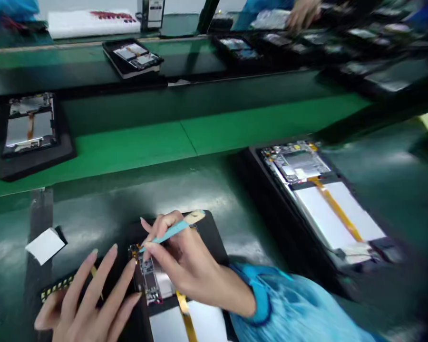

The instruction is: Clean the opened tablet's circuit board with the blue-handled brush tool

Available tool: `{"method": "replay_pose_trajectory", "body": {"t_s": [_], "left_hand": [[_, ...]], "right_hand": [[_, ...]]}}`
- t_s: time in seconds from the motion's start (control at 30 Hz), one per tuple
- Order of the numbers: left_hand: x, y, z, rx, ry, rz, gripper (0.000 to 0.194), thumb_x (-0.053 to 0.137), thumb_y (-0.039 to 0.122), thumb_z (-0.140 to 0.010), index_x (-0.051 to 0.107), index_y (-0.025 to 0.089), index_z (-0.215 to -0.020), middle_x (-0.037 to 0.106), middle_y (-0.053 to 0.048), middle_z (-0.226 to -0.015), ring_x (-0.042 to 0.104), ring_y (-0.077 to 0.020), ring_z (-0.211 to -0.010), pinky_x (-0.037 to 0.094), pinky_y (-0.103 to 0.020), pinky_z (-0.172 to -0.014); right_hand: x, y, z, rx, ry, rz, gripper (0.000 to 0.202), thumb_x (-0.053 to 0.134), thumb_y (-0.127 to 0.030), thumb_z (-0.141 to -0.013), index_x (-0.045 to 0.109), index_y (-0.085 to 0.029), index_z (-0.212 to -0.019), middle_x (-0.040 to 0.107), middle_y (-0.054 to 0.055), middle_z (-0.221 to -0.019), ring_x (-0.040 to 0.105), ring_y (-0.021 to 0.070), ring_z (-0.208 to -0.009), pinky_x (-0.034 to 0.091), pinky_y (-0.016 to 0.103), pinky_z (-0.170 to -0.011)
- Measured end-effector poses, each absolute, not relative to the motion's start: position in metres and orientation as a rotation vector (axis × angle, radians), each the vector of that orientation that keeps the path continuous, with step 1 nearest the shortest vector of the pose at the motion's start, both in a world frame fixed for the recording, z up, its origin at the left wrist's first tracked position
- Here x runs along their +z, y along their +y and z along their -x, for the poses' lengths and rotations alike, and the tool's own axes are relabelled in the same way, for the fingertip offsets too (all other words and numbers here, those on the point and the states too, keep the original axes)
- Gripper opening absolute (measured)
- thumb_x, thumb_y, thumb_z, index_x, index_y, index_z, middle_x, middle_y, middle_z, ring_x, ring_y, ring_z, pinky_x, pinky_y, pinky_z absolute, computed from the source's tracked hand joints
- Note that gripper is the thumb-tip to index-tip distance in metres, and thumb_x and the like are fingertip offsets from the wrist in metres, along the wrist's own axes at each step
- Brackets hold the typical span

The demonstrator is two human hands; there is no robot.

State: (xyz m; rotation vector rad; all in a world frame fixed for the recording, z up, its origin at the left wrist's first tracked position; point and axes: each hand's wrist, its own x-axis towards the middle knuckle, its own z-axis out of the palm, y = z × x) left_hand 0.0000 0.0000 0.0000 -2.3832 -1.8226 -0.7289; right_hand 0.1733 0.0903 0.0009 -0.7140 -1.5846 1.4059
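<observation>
My right hand (196, 268) pinches a slim light-blue stick-shaped tool (174, 230) with a pale, worn upper end. Its tip points down to the top left corner of an opened tablet (151, 280). Circuit board, white battery packs and an orange ribbon cable (188, 323) show inside this tablet, which lies on a black foam pad (214, 237). My left hand (92, 304) has its fingers spread at the tablet's left edge. Beneath them is a black piece with a row of yellowish pads (59, 287), mostly covered. My right wrist hides part of the tablet.
Another opened tablet (328, 204) rests on thick black foam at right. Left of my hands lies a small white square (45, 245). Across the green strip (142, 137) are further opened tablets (30, 123) on foam. A co-worker's hand (303, 14) is at the far bench.
</observation>
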Motion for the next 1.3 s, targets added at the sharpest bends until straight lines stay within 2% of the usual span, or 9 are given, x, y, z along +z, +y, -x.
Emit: {"method": "replay_pose_trajectory", "body": {"t_s": [0.2, 0.33, 0.4, 0.57, 0.73, 0.9, 1.03, 1.17, 1.3], "left_hand": [[-0.009, -0.004, 0.002, -0.691, -1.862, 2.334, 0.042, 0.049, 0.038, -0.091, 0.047, 0.037, -0.133, 0.030, 0.009, -0.152, 0.025, -0.0149, -0.141, 0.010, -0.026, -0.117], [-0.016, -0.007, 0.016, -0.544, -1.760, 2.406, 0.040, 0.053, 0.037, -0.088, 0.054, 0.037, -0.128, 0.058, 0.004, -0.132, 0.034, -0.0209, -0.136, 0.017, -0.032, -0.116], [-0.017, -0.005, 0.023, -0.465, -1.596, 2.449, 0.045, 0.058, 0.034, -0.085, 0.053, 0.032, -0.130, 0.063, -0.002, -0.123, 0.037, -0.0226, -0.133, 0.021, -0.033, -0.115], [-0.010, 0.003, 0.017, -0.476, -1.582, 2.372, 0.045, 0.059, 0.038, -0.084, 0.055, 0.029, -0.128, 0.054, -0.008, -0.130, 0.020, -0.0219, -0.141, 0.010, -0.030, -0.114], [0.002, 0.003, 0.005, -0.607, -1.767, 2.291, 0.033, 0.049, 0.046, -0.089, 0.061, 0.035, -0.117, 0.051, 0.000, -0.130, 0.028, -0.0182, -0.134, 0.014, -0.027, -0.111], [0.018, 0.015, 0.046, -0.689, -2.006, 1.823, 0.038, 0.057, 0.027, -0.086, 0.054, 0.020, -0.123, 0.045, -0.016, -0.135, 0.040, -0.0337, -0.123, 0.028, -0.051, -0.103], [0.007, 0.030, 0.090, -0.539, -2.146, 1.692, 0.031, 0.053, 0.037, -0.087, 0.062, 0.016, -0.107, 0.054, -0.019, -0.125, 0.046, -0.0406, -0.109, 0.039, -0.061, -0.086], [0.003, 0.033, 0.094, -0.655, -2.134, 1.795, 0.018, 0.052, 0.037, -0.088, 0.062, 0.022, -0.088, 0.063, -0.012, -0.108, 0.056, -0.0319, -0.099, 0.046, -0.051, -0.079], [0.027, 0.022, 0.062, -0.986, -2.126, 1.896, 0.008, 0.054, 0.030, -0.089, 0.057, 0.023, -0.091, 0.066, 0.001, -0.085, 0.063, -0.0126, -0.076, 0.051, -0.024, -0.070]], "right_hand": [[0.000, 0.090, -0.174, 1.375, -1.627, 0.729, 0.019, 0.047, -0.007, -0.092, 0.038, -0.024, -0.097, 0.041, -0.001, -0.092, 0.056, 0.0125, -0.070, 0.041, 0.053, -0.102], [0.002, 0.088, -0.174, 1.386, -1.547, 0.708, 0.020, 0.046, -0.007, -0.092, 0.037, -0.025, -0.094, 0.043, -0.003, -0.085, 0.056, 0.0115, -0.067, 0.041, 0.052, -0.102], [0.002, 0.088, -0.174, 1.393, -1.564, 0.730, 0.020, 0.047, -0.007, -0.092, 0.037, -0.025, -0.095, 0.043, -0.003, -0.085, 0.056, 0.0117, -0.066, 0.042, 0.052, -0.101], [-0.001, 0.088, -0.174, 1.332, -1.673, 0.737, 0.017, 0.047, -0.010, -0.093, 0.041, -0.024, -0.098, 0.045, 0.001, -0.092, 0.057, 0.0151, -0.074, 0.042, 0.054, -0.099], [0.006, 0.091, -0.172, 1.455, -1.378, 0.732, 0.012, 0.057, -0.025, -0.097, 0.047, -0.025, -0.093, 0.049, -0.002, -0.085, 0.059, 0.0127, -0.074, 0.040, 0.048, -0.104], [0.007, 0.100, -0.172, 1.522, -1.143, 0.759, 0.022, 0.073, -0.034, -0.090, 0.053, -0.024, -0.090, 0.055, -0.005, -0.081, 0.062, 0.0089, -0.063, 0.048, 0.039, -0.099], [0.007, 0.100, -0.170, 1.481, -1.188, 0.752, 0.020, 0.073, -0.035, -0.089, 0.055, -0.025, -0.090, 0.055, -0.004, -0.082, 0.062, 0.0093, -0.065, 0.049, 0.037, -0.098], [0.024, 0.090, -0.165, 1.442, -1.278, 0.638, 0.008, 0.064, -0.029, -0.096, 0.055, -0.028, -0.096, 0.057, -0.002, -0.086, 0.061, 0.0127, -0.080, 0.050, 0.037, -0.097], [0.050, 0.075, -0.157, 1.416, -1.493, 0.453, 0.012, 0.052, -0.020, -0.101, 0.056, -0.032, -0.102, 0.061, 0.001, -0.094, 0.063, 0.0171, -0.088, 0.048, 0.046, -0.098]]}}
